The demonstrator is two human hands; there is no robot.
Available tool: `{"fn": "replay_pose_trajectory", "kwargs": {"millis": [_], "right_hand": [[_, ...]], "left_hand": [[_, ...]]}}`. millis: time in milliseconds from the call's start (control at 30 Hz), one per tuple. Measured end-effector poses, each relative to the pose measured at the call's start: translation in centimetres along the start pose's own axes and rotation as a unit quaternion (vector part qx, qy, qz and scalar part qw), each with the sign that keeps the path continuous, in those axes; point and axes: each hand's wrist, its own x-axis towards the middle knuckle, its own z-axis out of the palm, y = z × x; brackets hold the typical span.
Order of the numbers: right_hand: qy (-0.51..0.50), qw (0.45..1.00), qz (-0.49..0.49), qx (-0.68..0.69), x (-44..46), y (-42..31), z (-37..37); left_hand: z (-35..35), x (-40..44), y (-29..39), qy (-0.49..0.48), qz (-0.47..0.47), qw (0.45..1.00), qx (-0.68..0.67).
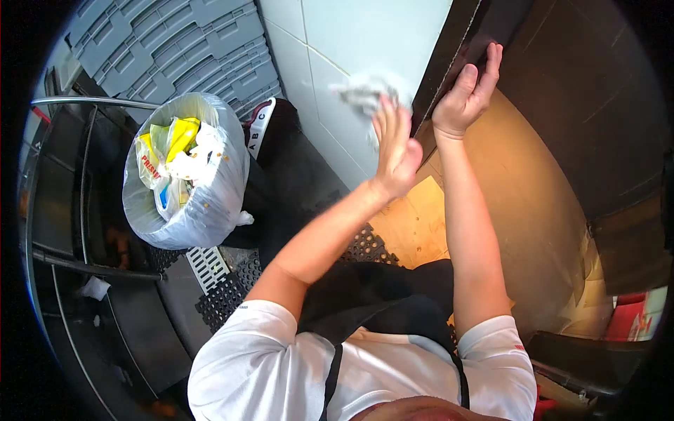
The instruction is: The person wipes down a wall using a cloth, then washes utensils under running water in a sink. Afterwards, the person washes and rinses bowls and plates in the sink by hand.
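Note:
A white and grey cloth [368,95], blurred, lies against the white tiled wall [330,42]. My left hand [397,147] presses it there with its fingers stretched up over the near edge of the cloth. The palm and thumb stay visible, slightly smeared by motion. Farther right, my right hand [469,95] rests open against the dark edge panel [449,59] beside the wall, fingers pointing up and thumb a little apart. It holds nothing that I can see.
A bin with a clear liner [232,200], full of wrappers, stands at left. Grey plastic panels [182,49] are behind it. Black shelving [60,231] lines the left side. Black perforated matting [368,245] covers part of the floor. A large dark curved surface [597,91] is at right.

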Motion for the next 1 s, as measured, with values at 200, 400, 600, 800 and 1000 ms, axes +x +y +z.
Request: {"fn": "replay_pose_trajectory", "kwargs": {"millis": [200, 400, 600, 800, 1000], "right_hand": [[-0.001, 1.0, -0.006, 0.007, 0.0, 0.1, 0.1], [0.003, 1.0, -0.002, 0.008, 0.0, 0.3, 0.1], [-0.001, 1.0, 0.003, -0.004, 0.1, -0.2, -0.1], [0.001, 1.0, -0.003, -0.009, 0.0, 0.2, -0.2], [0.001, 1.0, -0.001, -0.028, 0.0, 0.0, -0.3]], "left_hand": [[-6.1, 10.0, -8.8, 0.145, -0.225, 0.96, -0.086], [-1.1, 0.2, -3.3, -0.031, -0.023, 0.999, -0.002], [-4.7, 13.0, -4.1, 0.065, 0.077, 0.99, 0.094], [-6.8, 10.4, -13.9, 0.166, -0.302, 0.925, -0.161], [3.8, -6.2, -10.5, 0.081, -0.343, 0.932, -0.086]]}}
